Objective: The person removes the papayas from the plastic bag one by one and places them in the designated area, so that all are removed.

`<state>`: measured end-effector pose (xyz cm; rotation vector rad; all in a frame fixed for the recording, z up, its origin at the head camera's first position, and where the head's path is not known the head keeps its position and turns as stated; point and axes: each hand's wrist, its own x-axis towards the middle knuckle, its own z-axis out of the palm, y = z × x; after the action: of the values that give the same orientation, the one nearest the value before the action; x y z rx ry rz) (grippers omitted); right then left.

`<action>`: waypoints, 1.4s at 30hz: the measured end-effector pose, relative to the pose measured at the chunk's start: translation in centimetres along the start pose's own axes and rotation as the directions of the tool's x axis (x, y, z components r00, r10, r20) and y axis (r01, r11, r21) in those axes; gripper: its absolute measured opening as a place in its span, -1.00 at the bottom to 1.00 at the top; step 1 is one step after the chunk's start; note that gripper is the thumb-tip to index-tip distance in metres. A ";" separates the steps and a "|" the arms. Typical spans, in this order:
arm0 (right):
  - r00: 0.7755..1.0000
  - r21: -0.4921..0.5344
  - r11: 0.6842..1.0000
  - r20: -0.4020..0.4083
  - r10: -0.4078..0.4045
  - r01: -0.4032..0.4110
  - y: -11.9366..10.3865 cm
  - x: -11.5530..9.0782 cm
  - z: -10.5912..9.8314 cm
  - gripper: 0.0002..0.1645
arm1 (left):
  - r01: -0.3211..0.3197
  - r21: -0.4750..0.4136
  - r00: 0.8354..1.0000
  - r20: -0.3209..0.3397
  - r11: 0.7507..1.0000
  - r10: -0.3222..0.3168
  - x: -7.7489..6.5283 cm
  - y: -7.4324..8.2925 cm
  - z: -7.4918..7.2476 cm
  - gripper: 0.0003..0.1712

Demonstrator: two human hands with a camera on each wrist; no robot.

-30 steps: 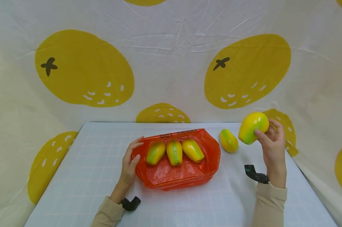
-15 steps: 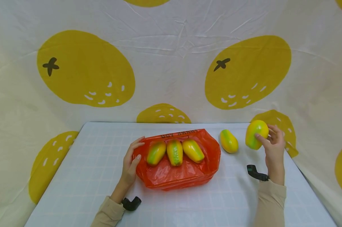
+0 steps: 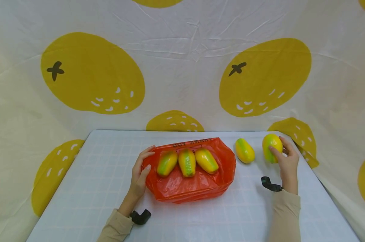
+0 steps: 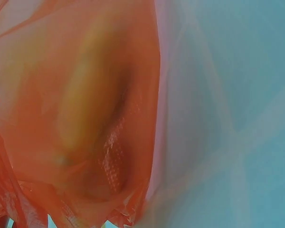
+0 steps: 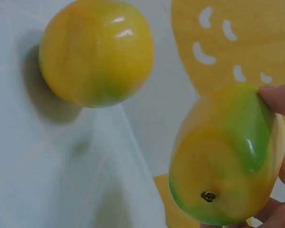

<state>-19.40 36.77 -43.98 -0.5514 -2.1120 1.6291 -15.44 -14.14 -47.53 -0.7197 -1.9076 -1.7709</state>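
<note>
My right hand (image 3: pixel 288 161) grips a yellow-green papaya (image 3: pixel 272 148) low over the table's back right, thumb on its near side. In the right wrist view the papaya (image 5: pixel 223 156) shows its small brown stem scar, with fingertips along its side. Another papaya (image 3: pixel 244 151) lies to its left on the table. My left hand (image 3: pixel 139 174) holds the left side of a red plastic bag (image 3: pixel 182 190), its thumb at the bag's rim. Three papayas (image 3: pixel 187 163) lie side by side in the bag. One papaya (image 4: pixel 88 99) shows through the plastic in the left wrist view.
A white table (image 3: pixel 94 174) with faint grid lines carries everything. Behind it hangs a pale cloth (image 3: pixel 179 80) printed with big yellow fruits. Each wrist wears a black camera mount, the left one (image 3: pixel 141 217) near the bag's front left corner.
My right hand has lowered the papaya toward the table's back right corner, beside the loose papaya. My left hand and the bag stay in place.
</note>
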 end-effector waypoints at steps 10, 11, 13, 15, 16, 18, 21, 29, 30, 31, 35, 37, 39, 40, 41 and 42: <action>0.997 -0.092 0.994 0.047 0.059 -0.055 2.4 1.0 0.3 -0.22 | -0.005 -0.011 1.000 0.003 1.000 0.005 0.0 -0.2 0.0 -0.53; 0.997 -0.107 0.993 0.050 0.063 -0.057 2.6 1.0 0.4 -0.22 | -0.007 -0.012 1.000 0.002 1.000 0.007 0.0 -0.3 0.0 -0.53; 0.996 -0.129 0.990 0.060 0.069 -0.061 2.7 1.0 0.5 -0.21 | -0.009 -0.011 1.000 0.001 1.000 0.009 0.0 -0.2 0.0 -0.53; 0.996 -0.149 0.988 0.070 0.063 -0.052 2.9 1.1 0.7 -0.20 | -0.012 -0.010 1.000 0.000 1.000 0.012 0.0 -0.2 0.0 -0.53; 0.995 -0.160 0.986 0.076 0.060 -0.048 3.1 1.1 0.8 -0.20 | -0.012 -0.009 1.000 -0.001 1.000 0.012 0.0 -0.2 0.0 -0.53; 0.995 -0.173 0.984 0.086 0.055 -0.040 3.4 1.2 0.9 -0.18 | -0.017 -0.008 1.000 -0.001 1.000 0.017 0.0 -0.2 0.0 -0.53; 0.995 -0.195 0.980 0.084 0.053 -0.036 3.8 1.3 1.1 -0.18 | -0.023 -0.008 1.000 -0.003 1.000 0.023 0.0 -0.2 0.0 -0.53; 0.997 -0.172 0.984 0.049 0.051 -0.042 5.0 1.6 1.5 -0.15 | -0.024 -0.001 1.000 -0.005 1.000 0.024 -0.1 -0.2 0.0 -0.52; 0.997 -0.158 0.986 0.047 0.056 -0.048 5.2 1.6 1.5 -0.14 | -0.021 0.000 1.000 -0.004 1.000 0.021 -0.1 -0.2 0.0 -0.52; 0.997 -0.142 0.988 0.042 0.062 -0.056 5.4 1.7 1.6 -0.14 | -0.019 0.002 1.000 -0.004 1.000 0.019 0.0 -0.2 0.0 -0.52; 0.996 -0.094 0.992 0.023 0.090 -0.087 5.9 1.8 1.8 -0.16 | -0.024 0.005 1.000 -0.004 1.000 0.024 0.0 -0.3 0.1 -0.52; 0.997 -0.077 0.994 0.012 0.081 -0.080 6.1 1.8 1.9 -0.18 | -0.029 0.004 1.000 -0.004 1.000 0.029 0.0 -0.3 0.1 -0.52; 0.998 -0.069 0.995 0.010 0.066 -0.066 6.2 1.8 2.0 -0.18 | -0.033 0.000 0.999 -0.005 0.999 0.033 0.0 -0.3 0.1 -0.52; 0.998 -0.070 0.996 0.011 0.062 -0.062 6.2 1.8 2.1 -0.18 | -0.038 -0.001 0.999 -0.005 0.999 0.038 0.0 -0.3 0.1 -0.52; 0.998 -0.072 0.996 0.013 0.061 -0.059 6.2 1.8 2.2 -0.18 | -0.041 -0.003 0.999 -0.005 0.999 0.041 0.0 -0.3 0.0 -0.52; 0.998 -0.076 0.995 0.014 0.059 -0.058 6.2 1.7 2.2 -0.17 | -0.046 -0.003 0.999 -0.007 0.999 0.046 0.0 -0.3 0.0 -0.52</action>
<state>-21.69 37.43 -50.37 -0.6310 -2.1964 1.5956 -15.67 -14.14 -47.80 -0.7513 -1.8692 -1.7464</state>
